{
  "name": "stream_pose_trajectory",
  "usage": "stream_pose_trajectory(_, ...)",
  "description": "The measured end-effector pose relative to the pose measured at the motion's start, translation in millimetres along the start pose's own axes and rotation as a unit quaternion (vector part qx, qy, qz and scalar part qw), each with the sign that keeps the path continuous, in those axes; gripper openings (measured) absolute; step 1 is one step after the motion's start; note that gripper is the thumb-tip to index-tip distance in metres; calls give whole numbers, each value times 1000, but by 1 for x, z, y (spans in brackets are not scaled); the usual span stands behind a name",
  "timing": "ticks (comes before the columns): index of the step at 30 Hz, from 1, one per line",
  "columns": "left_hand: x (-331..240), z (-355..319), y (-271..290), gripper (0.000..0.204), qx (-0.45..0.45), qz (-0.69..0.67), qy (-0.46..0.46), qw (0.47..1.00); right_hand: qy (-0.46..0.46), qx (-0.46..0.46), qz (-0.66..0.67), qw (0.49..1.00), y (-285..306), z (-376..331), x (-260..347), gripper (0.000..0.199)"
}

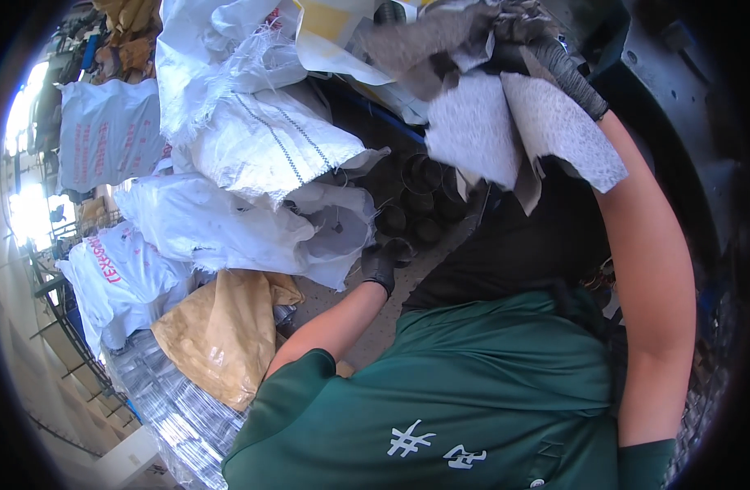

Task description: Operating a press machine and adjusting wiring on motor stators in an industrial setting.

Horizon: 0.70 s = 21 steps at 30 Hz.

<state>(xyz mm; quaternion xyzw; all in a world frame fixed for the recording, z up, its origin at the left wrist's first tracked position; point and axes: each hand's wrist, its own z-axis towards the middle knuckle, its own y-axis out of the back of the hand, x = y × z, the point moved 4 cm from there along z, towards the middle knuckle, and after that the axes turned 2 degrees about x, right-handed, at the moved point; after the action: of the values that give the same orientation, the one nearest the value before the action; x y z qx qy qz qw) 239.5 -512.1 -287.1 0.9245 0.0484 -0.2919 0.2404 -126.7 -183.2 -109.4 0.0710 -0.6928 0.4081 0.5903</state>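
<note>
My left hand (pixel 381 266), in a dark glove, is low in the middle with its fingers curled at the near edge of a group of dark round, cup-like parts (pixel 420 204). What it grips there is too dark to make out. Raised at the upper right, my right hand (pixel 561 75) wears a grey glove and is closed on a bunch of grey felt-like sheets (pixel 477 131). Several of these hang down over my dark apron, with torn edges. Just left of the dark parts gapes the open mouth of a white woven sack (pixel 309 233).
More white woven sacks (pixel 260 143) pile up at the left, some with red print. A brown paper bag (pixel 220 335) lies on a plastic-wrapped stack (pixel 166 371) at the lower left. Dark machinery (pixel 677 98) stands close at the right, beyond my right arm.
</note>
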Motion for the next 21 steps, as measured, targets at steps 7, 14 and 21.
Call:
stream_pose_trajectory(7,110,74,24,50,-12,327,-51,943,-118,168,-344,916,-67,-30,16,21)
stream_pose_trajectory(14,69,64,59,42,-19,405,-229,885,-124,162,-347,916,-68,-38,23,23)
stream_pose_trajectory(21,49,64,83,43,-38,346,-120,930,-118,165,-355,913,-75,-38,15,25)
